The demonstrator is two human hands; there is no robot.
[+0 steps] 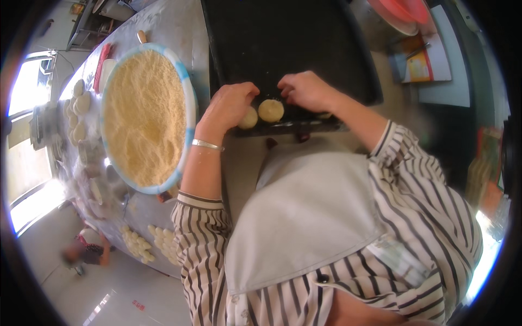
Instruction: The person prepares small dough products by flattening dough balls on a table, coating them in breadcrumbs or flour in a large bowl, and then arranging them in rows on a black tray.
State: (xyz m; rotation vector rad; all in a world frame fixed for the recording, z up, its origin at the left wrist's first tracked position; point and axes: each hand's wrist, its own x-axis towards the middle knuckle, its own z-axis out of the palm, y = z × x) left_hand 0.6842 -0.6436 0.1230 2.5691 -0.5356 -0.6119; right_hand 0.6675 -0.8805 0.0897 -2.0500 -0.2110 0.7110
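Observation:
A round, flattened pale dough ball lies on the near edge of a black baking tray. Beside it, a second dough ball is partly covered by my left hand. The left fingers curl down over the tray, and whether they hold anything is hidden. My right hand hovers just beyond and right of the first ball, fingers bent and a little apart, with nothing visible in them. A small pale piece shows under my right wrist at the tray's near rim.
A blue-and-white basin of yellowish crumbs stands left of the tray on a floured metal table. Dough pieces lie beyond it, with rows of small ones nearer. A red basin is at upper right. A person is at far left.

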